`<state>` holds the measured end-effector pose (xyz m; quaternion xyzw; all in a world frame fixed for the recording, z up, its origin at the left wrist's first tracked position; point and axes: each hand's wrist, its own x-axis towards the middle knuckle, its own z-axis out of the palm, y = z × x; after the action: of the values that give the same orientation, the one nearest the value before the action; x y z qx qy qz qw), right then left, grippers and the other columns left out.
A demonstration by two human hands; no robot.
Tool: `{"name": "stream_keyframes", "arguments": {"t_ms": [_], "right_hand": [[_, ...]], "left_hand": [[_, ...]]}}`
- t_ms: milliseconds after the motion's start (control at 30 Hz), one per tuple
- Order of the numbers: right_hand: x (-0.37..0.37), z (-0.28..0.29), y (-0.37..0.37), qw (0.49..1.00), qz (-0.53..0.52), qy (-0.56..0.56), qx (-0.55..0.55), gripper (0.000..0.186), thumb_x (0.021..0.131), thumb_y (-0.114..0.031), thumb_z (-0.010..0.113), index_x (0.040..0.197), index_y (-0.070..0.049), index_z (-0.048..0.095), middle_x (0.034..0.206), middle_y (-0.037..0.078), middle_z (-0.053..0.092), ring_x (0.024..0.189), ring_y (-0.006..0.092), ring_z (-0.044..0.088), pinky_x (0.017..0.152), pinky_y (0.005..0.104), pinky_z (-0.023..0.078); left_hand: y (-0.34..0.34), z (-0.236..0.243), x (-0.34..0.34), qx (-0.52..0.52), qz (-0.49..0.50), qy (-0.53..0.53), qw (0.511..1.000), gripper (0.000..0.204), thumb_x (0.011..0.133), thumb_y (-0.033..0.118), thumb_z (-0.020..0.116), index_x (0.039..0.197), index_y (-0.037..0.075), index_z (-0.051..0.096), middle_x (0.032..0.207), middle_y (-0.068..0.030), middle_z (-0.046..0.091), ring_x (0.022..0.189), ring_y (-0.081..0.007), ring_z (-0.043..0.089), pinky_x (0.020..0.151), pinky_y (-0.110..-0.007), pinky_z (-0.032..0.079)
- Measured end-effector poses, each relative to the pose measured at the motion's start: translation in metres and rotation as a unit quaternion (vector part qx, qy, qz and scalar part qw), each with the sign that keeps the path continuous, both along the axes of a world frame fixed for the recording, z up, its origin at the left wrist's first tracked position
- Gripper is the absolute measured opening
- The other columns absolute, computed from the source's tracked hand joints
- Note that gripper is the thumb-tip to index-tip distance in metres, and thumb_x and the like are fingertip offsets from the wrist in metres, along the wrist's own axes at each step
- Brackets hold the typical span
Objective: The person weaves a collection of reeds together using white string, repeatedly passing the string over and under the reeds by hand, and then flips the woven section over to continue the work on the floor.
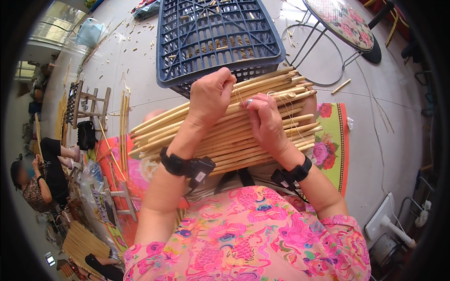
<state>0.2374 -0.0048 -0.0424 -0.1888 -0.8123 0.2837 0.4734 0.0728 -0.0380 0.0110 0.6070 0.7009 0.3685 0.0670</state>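
Across my lap lies a wide row of pale peeled sticks point(220, 138), side by side, their right ends joined by loops of thin string point(291, 117). Above the far sticks, my left hand point(212, 95) is closed in a pinch on the string, which runs down from the fingers. My right hand point(267, 122) is closed too, its thumb and fingertips gripping the string close to the sticks. A ring-like metallic band shows at its fingertips. How the string passes between the fingers is hidden.
Just beyond the sticks stands an upturned blue plastic crate point(220, 42) with stick scraps on it. A round floral stool point(342, 21) is at the far right. Small wooden racks point(91, 105) and loose sticks point(124, 131) lie left. Another person point(40, 182) sits at far left.
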Motion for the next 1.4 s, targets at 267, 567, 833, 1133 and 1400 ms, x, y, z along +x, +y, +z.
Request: {"name": "stream_keyframes", "arguments": {"t_ms": [267,567,833,1133,1400], "right_hand": [[0.002,-0.002,0.006,1.000,0.006,0.009,-0.022,0.019,0.082,0.006,0.060,0.097,-0.005,0.056,0.092,0.011,0.063,0.093,0.0319,0.058,0.087,0.0416,0.045],[0.003,0.003,0.003,1.000,0.014,0.011,-0.019,0.018,0.082,0.007,0.058,0.096,-0.004,0.055,0.092,0.011,0.064,0.091,0.0316,0.059,0.087,0.0396,0.046],[0.043,0.060,0.013,0.946,0.057,0.112,-0.298,0.009,0.091,0.002,0.053,0.098,-0.002,0.057,0.112,0.011,0.063,0.102,0.0141,0.057,0.090,0.0257,0.043],[0.110,0.095,0.025,0.971,-0.054,0.061,-0.227,0.014,0.086,0.004,0.063,0.098,-0.003,0.065,0.097,0.005,0.064,0.088,0.0093,0.055,0.079,0.0210,0.041],[0.064,0.067,0.014,0.989,-0.025,-0.033,-0.142,0.021,0.080,0.003,0.067,0.098,-0.009,0.067,0.086,0.003,0.067,0.073,0.0119,0.059,0.063,0.0250,0.047]], "left_hand": [[-0.006,0.003,0.003,-0.039,-0.026,-0.369,0.928,0.010,0.094,0.006,0.054,0.087,0.000,0.055,0.074,-0.0073,0.065,0.065,-0.0091,0.061,0.057,-0.022,0.050],[-0.008,-0.008,-0.001,-0.030,-0.033,-0.502,0.864,0.006,0.094,0.006,0.054,0.092,0.000,0.056,0.075,-0.0044,0.062,0.066,-0.0069,0.058,0.061,-0.020,0.049],[-0.039,0.025,-0.010,-0.133,-0.203,-0.472,0.847,0.031,0.089,0.002,0.054,0.120,0.000,0.051,0.099,-0.0044,0.057,0.095,-0.0093,0.055,0.087,-0.024,0.045],[-0.069,0.029,-0.005,-0.104,-0.113,-0.520,0.840,0.028,0.090,0.018,0.059,0.113,0.002,0.057,0.077,-0.0006,0.056,0.075,-0.0072,0.054,0.071,-0.025,0.046],[-0.061,0.022,0.013,-0.051,-0.030,0.136,0.989,0.008,0.075,0.006,0.069,0.081,0.007,0.063,0.076,-0.0067,0.052,0.073,-0.0259,0.058,0.065,-0.037,0.048]]}}
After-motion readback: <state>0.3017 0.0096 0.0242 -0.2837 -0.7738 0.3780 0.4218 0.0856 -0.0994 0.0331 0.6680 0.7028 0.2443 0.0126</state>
